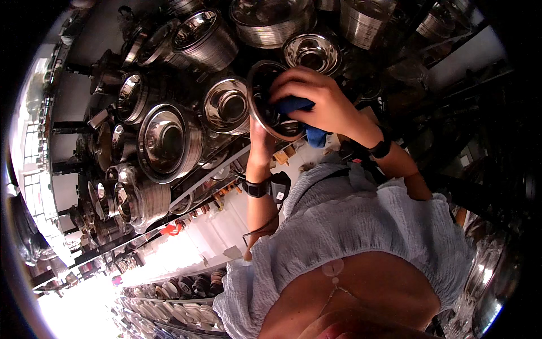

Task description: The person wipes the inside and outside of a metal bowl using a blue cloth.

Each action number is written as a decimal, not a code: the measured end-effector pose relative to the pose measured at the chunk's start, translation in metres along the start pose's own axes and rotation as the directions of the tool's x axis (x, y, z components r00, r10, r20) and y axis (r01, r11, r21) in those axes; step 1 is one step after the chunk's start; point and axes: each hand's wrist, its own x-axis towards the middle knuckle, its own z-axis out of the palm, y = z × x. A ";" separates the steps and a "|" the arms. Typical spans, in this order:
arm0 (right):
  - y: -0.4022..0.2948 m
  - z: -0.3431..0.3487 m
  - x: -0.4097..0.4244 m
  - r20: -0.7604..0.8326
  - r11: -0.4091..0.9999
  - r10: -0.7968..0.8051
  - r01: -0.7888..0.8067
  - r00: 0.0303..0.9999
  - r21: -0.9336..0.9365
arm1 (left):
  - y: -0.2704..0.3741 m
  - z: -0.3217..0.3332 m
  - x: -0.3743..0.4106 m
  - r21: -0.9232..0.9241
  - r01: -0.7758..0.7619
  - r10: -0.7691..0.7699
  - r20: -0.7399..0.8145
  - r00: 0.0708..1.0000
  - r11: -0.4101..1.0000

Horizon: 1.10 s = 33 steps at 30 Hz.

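Observation:
A shiny stainless steel bowl (256,104) is tilted on its side in front of me, its opening turned to the right. My left hand (261,136) grips it from beneath and behind; the bowl hides most of those fingers. Bunched in my right hand (315,95) is a dark blue cloth (315,135), pressed into the bowl's mouth. Where exactly the cloth touches the inside is hidden by my fingers. Another steel bowl (228,106) sits just left of the held one, and a third bowl (312,53) lies just beyond my right hand.
Stacked steel basins (169,142) stand on the shelf to the left, with more stacks (275,25) farther back. A metal shelf edge (211,176) runs diagonally beside my left forearm. Lower left, racks (182,313) hold many small wares. The right side is dark.

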 end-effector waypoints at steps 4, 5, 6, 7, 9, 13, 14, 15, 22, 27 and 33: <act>-0.001 -0.024 0.006 -0.102 0.999 0.030 -0.025 0.994 0.045 | -0.006 -0.009 0.003 0.029 -0.039 0.043 -0.141 0.989 0.999; 0.006 -0.032 0.006 -0.130 0.996 0.050 -0.040 0.990 0.075 | -0.003 -0.007 0.005 0.014 -0.025 0.027 -0.144 0.989 1.000; 0.010 -0.036 0.005 -0.099 0.994 0.050 -0.040 0.994 0.100 | 0.001 -0.006 0.006 0.001 -0.014 0.014 -0.153 0.988 1.000; 0.009 -0.035 0.004 -0.045 0.990 0.043 -0.036 0.998 0.138 | 0.003 -0.004 0.006 -0.013 -0.003 0.001 -0.161 0.987 1.000; 0.000 -0.029 0.005 0.059 0.977 0.025 -0.037 0.998 0.210 | 0.005 -0.003 0.007 0.061 -0.019 0.027 -0.143 0.989 0.998; 0.003 -0.008 -0.004 0.253 0.996 0.062 -0.077 0.965 0.052 | 0.004 -0.001 0.011 0.482 -0.239 0.235 0.069 0.969 0.843; 0.004 -0.006 -0.006 0.244 0.997 0.069 -0.071 0.967 -0.001 | 0.005 -0.001 0.012 0.523 -0.271 0.252 0.109 0.962 0.808; 0.005 -0.005 -0.008 0.235 0.997 0.075 -0.065 0.969 -0.052 | 0.002 -0.001 0.015 0.428 -0.203 0.201 0.052 0.978 0.881; 0.007 0.001 -0.009 0.012 0.964 0.059 -0.054 0.998 -0.259 | -0.002 -0.003 0.014 0.003 0.116 -0.115 -0.046 0.992 0.993; 0.010 0.001 -0.006 -0.151 0.983 0.168 -0.177 0.974 -0.053 | -0.004 -0.014 0.005 -0.125 0.139 -0.093 0.317 0.944 0.982; -0.011 0.009 -0.002 -0.059 0.880 0.371 -0.330 0.927 0.341 | -0.014 0.000 0.002 -0.057 -0.023 0.024 0.006 1.000 0.998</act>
